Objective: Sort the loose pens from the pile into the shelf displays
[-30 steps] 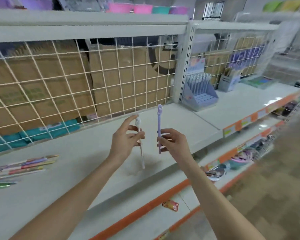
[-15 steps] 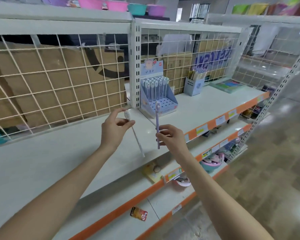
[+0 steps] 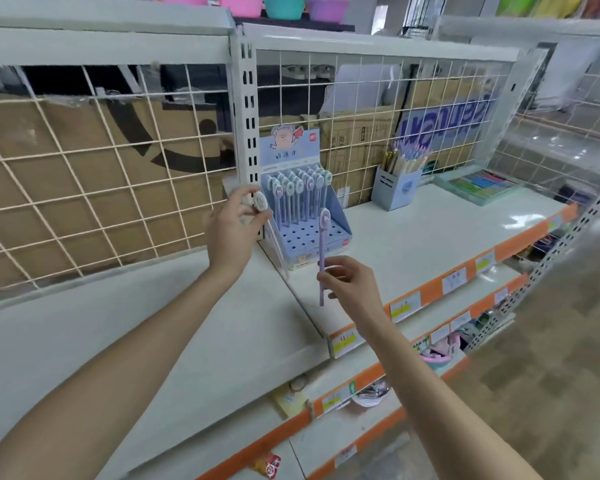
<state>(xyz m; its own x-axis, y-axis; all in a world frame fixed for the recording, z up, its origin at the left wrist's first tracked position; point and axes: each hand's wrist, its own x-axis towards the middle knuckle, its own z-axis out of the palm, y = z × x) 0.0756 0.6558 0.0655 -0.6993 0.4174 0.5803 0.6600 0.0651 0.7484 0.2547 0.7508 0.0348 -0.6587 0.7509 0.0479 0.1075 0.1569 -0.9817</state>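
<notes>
My left hand (image 3: 234,230) pinches a white pen (image 3: 259,203) near its oval top, its thin shaft hanging down beside the display. My right hand (image 3: 349,284) grips a purple pen (image 3: 323,251) upright by its lower half, its oval top just in front of the blue pen display (image 3: 303,216). That display stands on the white shelf (image 3: 413,244), with several matching pens in its back rows and open holes at the front. Both hands hover above the shelf, left of and in front of the display.
A blue cup of pencils (image 3: 397,188) stands right of the display, with a flat box of coloured items (image 3: 482,185) beyond. A wire grid (image 3: 84,174) backs the shelf, with cardboard boxes behind. A slotted upright post (image 3: 248,109) divides the bays. Lower shelves carry orange price strips (image 3: 430,292).
The view has swung right and closer to the blue display. Both hands, still holding their pens, have come up to it; the pile of pens at the left is out of view.
</notes>
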